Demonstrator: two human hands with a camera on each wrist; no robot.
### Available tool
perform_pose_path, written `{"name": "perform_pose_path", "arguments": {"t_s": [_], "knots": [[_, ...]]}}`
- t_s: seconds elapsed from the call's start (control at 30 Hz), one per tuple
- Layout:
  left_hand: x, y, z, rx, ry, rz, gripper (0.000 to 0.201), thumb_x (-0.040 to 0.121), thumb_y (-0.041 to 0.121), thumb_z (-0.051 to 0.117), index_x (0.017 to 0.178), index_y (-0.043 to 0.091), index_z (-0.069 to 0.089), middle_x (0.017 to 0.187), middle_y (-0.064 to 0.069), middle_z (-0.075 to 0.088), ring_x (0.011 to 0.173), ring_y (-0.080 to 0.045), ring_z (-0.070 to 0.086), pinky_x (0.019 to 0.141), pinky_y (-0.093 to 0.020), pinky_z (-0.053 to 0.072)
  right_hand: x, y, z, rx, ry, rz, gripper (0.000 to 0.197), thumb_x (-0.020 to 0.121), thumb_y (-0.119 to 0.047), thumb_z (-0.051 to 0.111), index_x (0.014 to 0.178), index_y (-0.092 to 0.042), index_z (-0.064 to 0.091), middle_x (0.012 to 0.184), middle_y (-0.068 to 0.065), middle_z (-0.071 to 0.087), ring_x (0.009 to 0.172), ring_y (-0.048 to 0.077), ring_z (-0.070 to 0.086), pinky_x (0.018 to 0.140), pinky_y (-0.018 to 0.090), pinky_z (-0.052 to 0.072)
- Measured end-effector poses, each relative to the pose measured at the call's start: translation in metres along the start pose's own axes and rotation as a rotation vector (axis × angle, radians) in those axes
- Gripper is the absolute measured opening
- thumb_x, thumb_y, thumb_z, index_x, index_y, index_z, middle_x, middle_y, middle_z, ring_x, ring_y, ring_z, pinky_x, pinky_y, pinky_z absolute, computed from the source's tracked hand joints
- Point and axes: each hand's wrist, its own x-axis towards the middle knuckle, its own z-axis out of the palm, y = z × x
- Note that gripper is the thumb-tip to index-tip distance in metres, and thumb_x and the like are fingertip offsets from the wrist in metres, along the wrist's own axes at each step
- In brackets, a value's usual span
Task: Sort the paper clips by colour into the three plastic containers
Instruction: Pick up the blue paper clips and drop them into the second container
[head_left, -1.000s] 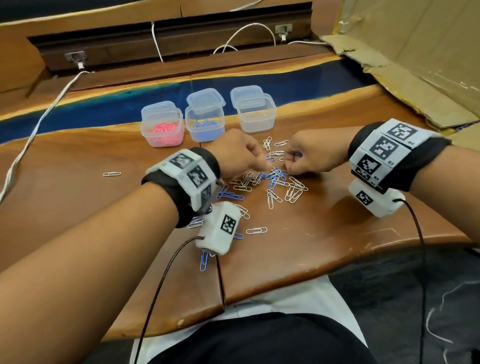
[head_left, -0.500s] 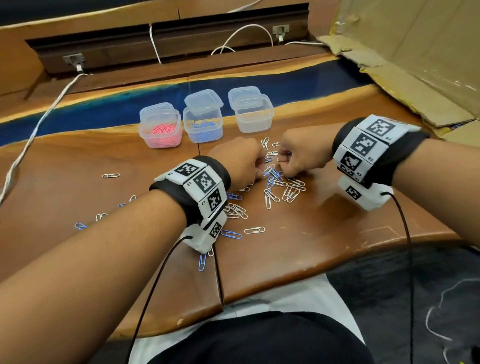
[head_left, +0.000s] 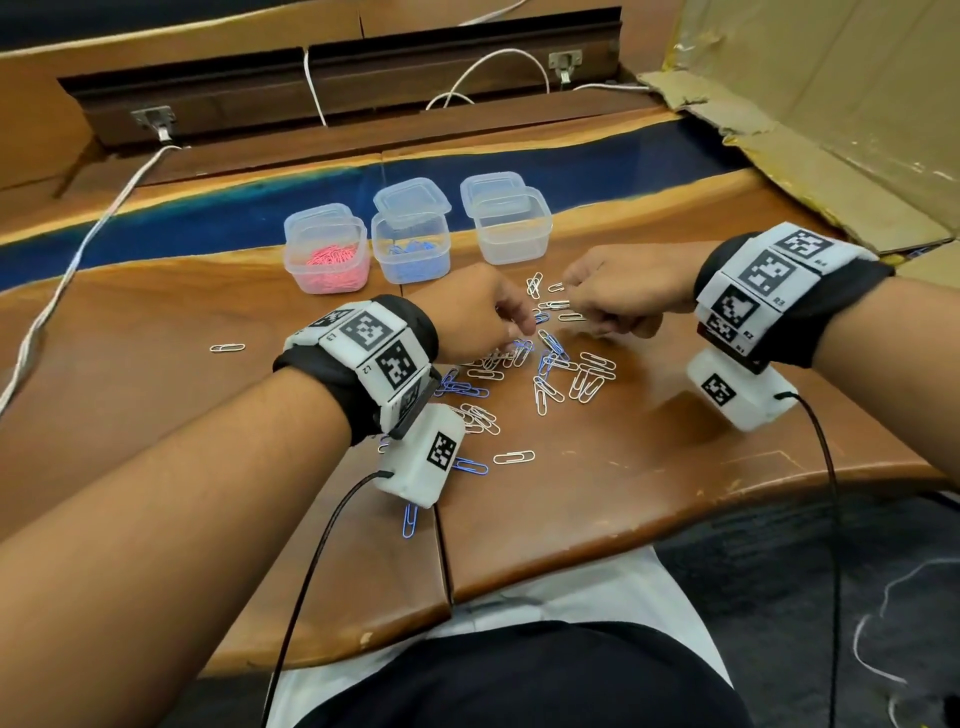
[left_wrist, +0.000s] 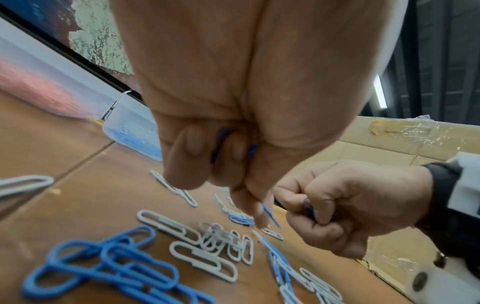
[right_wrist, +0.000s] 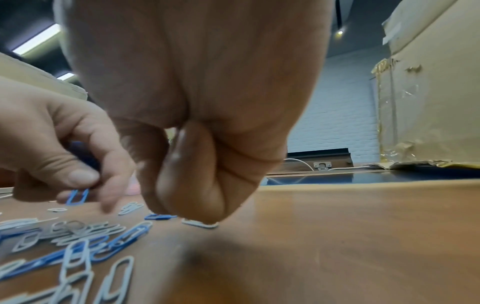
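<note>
Blue and white paper clips (head_left: 545, 369) lie in a loose pile on the wooden table (head_left: 623, 493). Over the pile's far edge, my left hand (head_left: 519, 325) has its fingers curled round blue clips (left_wrist: 221, 142), and a blue clip (right_wrist: 78, 196) hangs from its fingertips. Opposite it, my right hand (head_left: 574, 304) is a fist with a blue clip (left_wrist: 307, 205) showing inside, its fingertips down on the table by a white clip (right_wrist: 200, 223). Behind stand the pink-filled container (head_left: 327, 254), the blue-filled container (head_left: 410, 244) and a clear container (head_left: 511, 223) with no clips visible inside.
Each container has its lid (head_left: 413, 195) behind it. Stray clips lie at the left (head_left: 227, 347) and near the front edge (head_left: 410, 519). A white cable (head_left: 78, 260) crosses the left side. Cardboard (head_left: 831, 130) stands at the right.
Both hands stay over the far edge of the pile with only small finger movements. The left wrist has dropped a little toward the table.
</note>
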Motion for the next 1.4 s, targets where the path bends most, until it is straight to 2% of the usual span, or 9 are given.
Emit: {"name": "perform_pose_path", "arguments": {"t_s": [0.17, 0.37, 0.47, 0.6, 0.7, 0.87, 1.03, 1.2, 1.4], "knots": [[-0.001, 0.006, -0.001, -0.358, 0.027, -0.209, 0.028, 0.086, 0.005, 0.038, 0.061, 0.012, 0.048, 0.059, -0.003, 0.041, 0.047, -0.016, 0.033, 0.036, -0.019, 0.029, 0.001, 0.004, 0.000, 0.154, -0.028, -0.029, 0.026, 0.074, 0.008, 0.028, 0.084, -0.012, 0.040, 0.054, 0.010, 0.036, 0.044, 0.014, 0.021, 0.043, 0.018, 0.019], [0.002, -0.001, -0.005, -0.910, -0.090, -0.379, 0.023, 0.079, 0.018, 0.032, 0.056, 0.018, 0.037, 0.050, 0.005, 0.018, 0.043, -0.011, 0.013, 0.045, -0.013, 0.013, 0.001, 0.005, -0.001, 0.257, 0.026, -0.007, 0.012, 0.081, 0.000, 0.045, 0.077, -0.002, 0.057, 0.056, 0.008, 0.043, 0.040, 0.014, 0.031, 0.038, 0.016, 0.023], [0.002, 0.001, -0.003, -0.664, 0.040, -0.361, 0.018, 0.082, 0.017, 0.043, 0.066, 0.015, 0.050, 0.046, 0.004, 0.023, 0.035, -0.012, 0.019, 0.043, -0.013, 0.021, 0.005, 0.007, 0.003, 0.070, 0.115, 0.011, 0.023, 0.079, -0.019, 0.068, 0.062, -0.007, 0.059, 0.053, 0.005, 0.042, 0.041, 0.016, 0.030, 0.038, 0.018, 0.025], [-0.006, -0.003, 0.003, -0.070, 0.090, -0.124, 0.010, 0.081, 0.024, 0.071, 0.079, 0.014, 0.069, 0.060, 0.007, 0.055, 0.044, -0.001, 0.051, 0.040, -0.014, 0.038, 0.005, 0.005, 0.011, -0.200, 0.150, -0.025, 0.030, 0.072, -0.036, 0.081, 0.072, -0.008, 0.071, 0.055, 0.004, 0.053, 0.042, 0.020, 0.038, 0.037, 0.019, 0.030], [-0.011, -0.004, 0.005, 0.014, -0.005, -0.043, 0.015, 0.075, 0.029, 0.079, 0.083, 0.018, 0.072, 0.060, 0.010, 0.054, 0.055, -0.006, 0.048, 0.053, -0.020, 0.038, 0.007, 0.000, 0.016, -0.190, 0.156, -0.006, 0.029, 0.072, -0.029, 0.080, 0.080, -0.002, 0.072, 0.057, 0.005, 0.055, 0.045, 0.021, 0.039, 0.038, 0.018, 0.032], [-0.016, 0.003, 0.009, 0.129, -0.047, 0.056, 0.016, 0.070, 0.032, 0.082, 0.079, 0.024, 0.070, 0.053, 0.010, 0.048, 0.048, -0.002, 0.045, 0.048, -0.017, 0.034, 0.010, -0.004, 0.017, -0.222, 0.135, 0.012, 0.029, 0.075, -0.026, 0.074, 0.085, 0.001, 0.071, 0.062, 0.010, 0.059, 0.049, 0.024, 0.045, 0.040, 0.022, 0.036], [-0.020, 0.010, 0.017, 0.277, -0.110, 0.144, 0.021, 0.072, 0.036, 0.079, 0.089, 0.028, 0.069, 0.069, 0.009, 0.054, 0.062, -0.003, 0.048, 0.055, -0.024, 0.036, 0.010, -0.001, 0.008, -0.167, 0.150, -0.012, 0.027, 0.082, -0.025, 0.068, 0.085, 0.002, 0.066, 0.069, 0.015, 0.059, 0.057, 0.027, 0.047, 0.042, 0.026, 0.038], [-0.021, 0.011, 0.022, 0.412, -0.143, 0.163, 0.012, 0.077, 0.035, 0.074, 0.087, 0.031, 0.069, 0.070, 0.013, 0.054, 0.067, -0.004, 0.049, 0.053, -0.019, 0.033, 0.007, 0.007, 0.002, -0.013, 0.046, -0.018, 0.028, 0.086, -0.020, 0.066, 0.062, -0.013, 0.055, 0.063, 0.010, 0.044, 0.054, 0.020, 0.035, 0.041, 0.024, 0.033], [-0.021, 0.008, 0.024, 0.373, -0.114, 0.177, 0.016, 0.075, 0.035, 0.076, 0.085, 0.029, 0.065, 0.066, 0.014, 0.049, 0.065, -0.003, 0.048, 0.054, -0.021, 0.032, 0.005, 0.014, -0.002, 0.074, -0.026, 0.021, 0.031, 0.092, -0.020, 0.062, 0.063, -0.014, 0.054, 0.060, 0.006, 0.039, 0.048, 0.014, 0.030, 0.039, 0.020, 0.029]]}}
